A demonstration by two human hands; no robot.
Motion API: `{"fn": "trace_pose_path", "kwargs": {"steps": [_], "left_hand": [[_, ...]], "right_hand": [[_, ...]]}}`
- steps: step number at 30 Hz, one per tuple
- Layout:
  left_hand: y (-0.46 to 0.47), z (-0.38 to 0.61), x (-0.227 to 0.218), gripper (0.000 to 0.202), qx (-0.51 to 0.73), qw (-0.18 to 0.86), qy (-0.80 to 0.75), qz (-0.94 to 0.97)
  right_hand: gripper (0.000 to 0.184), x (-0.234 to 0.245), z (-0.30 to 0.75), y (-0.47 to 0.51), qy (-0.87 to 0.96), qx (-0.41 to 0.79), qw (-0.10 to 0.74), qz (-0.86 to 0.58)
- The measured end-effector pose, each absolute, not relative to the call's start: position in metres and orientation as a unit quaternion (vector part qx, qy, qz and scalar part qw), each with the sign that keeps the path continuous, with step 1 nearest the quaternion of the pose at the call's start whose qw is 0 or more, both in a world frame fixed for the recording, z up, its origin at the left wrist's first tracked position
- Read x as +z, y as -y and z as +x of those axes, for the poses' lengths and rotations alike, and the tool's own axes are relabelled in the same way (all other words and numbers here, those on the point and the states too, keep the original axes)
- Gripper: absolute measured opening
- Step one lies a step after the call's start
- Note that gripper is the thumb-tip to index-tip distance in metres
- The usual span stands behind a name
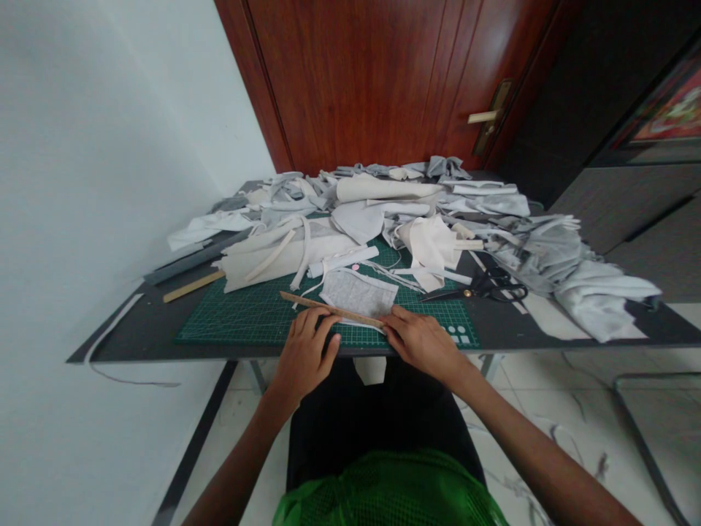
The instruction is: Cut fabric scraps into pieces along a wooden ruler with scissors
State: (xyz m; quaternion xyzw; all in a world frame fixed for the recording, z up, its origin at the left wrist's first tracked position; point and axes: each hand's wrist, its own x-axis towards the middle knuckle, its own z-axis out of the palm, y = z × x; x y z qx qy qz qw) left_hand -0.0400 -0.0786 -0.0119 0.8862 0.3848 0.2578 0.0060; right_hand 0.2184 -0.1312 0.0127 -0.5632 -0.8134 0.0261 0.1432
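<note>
A grey fabric piece (358, 292) lies on the green cutting mat (246, 318) at the table's near edge. A wooden ruler (307, 302) rests slantwise across the fabric's lower edge. My left hand (305, 354) lies on the mat just below the ruler, fingers stretched out and touching it. My right hand (419, 337) presses flat on the ruler's right end and the fabric's corner, fingers extended.
A heap of white and grey fabric scraps (383, 212) covers the back and right of the dark table (125, 340). Black scissors (487, 286) lie right of the mat. A second wooden stick (193, 286) lies at the left. A red-brown door (383, 80) stands behind.
</note>
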Motion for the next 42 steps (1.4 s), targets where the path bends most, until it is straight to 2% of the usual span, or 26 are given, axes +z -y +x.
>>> {"fn": "trace_pose_path", "kwargs": {"steps": [5, 11, 15, 18, 24, 28, 34, 42], "left_hand": [[0.062, -0.050, -0.010, 0.009, 0.341, -0.012, -0.469, 0.814], [0.043, -0.078, 0.016, 0.011, 0.373, -0.057, -0.511, 0.772], [0.041, -0.085, 0.013, 0.019, 0.310, -0.009, -0.464, 0.830], [0.040, -0.081, 0.002, 0.021, 0.287, -0.011, -0.450, 0.845], [0.018, -0.079, -0.012, 0.028, 0.319, -0.019, -0.443, 0.838], [0.010, -0.073, -0.004, 0.038, 0.254, -0.031, -0.403, 0.879], [0.017, -0.064, 0.006, 0.037, 0.142, -0.021, -0.331, 0.933], [0.031, -0.065, 0.009, 0.037, 0.153, -0.024, -0.341, 0.927]], "right_hand": [[0.029, 0.013, 0.219, 0.130, 0.816, 0.025, 0.144, -0.559], [0.028, 0.010, 0.220, 0.130, 0.819, 0.013, 0.153, -0.553], [0.029, 0.008, 0.220, 0.131, 0.815, 0.017, 0.159, -0.558], [0.029, 0.010, 0.220, 0.131, 0.814, 0.030, 0.167, -0.555], [0.030, 0.009, 0.224, 0.131, 0.798, 0.038, 0.196, -0.568], [0.031, 0.006, 0.229, 0.129, 0.777, 0.069, 0.249, -0.574], [0.028, 0.005, 0.229, 0.128, 0.780, 0.137, 0.283, -0.541], [0.027, 0.008, 0.226, 0.124, 0.780, 0.148, 0.277, -0.540]]}}
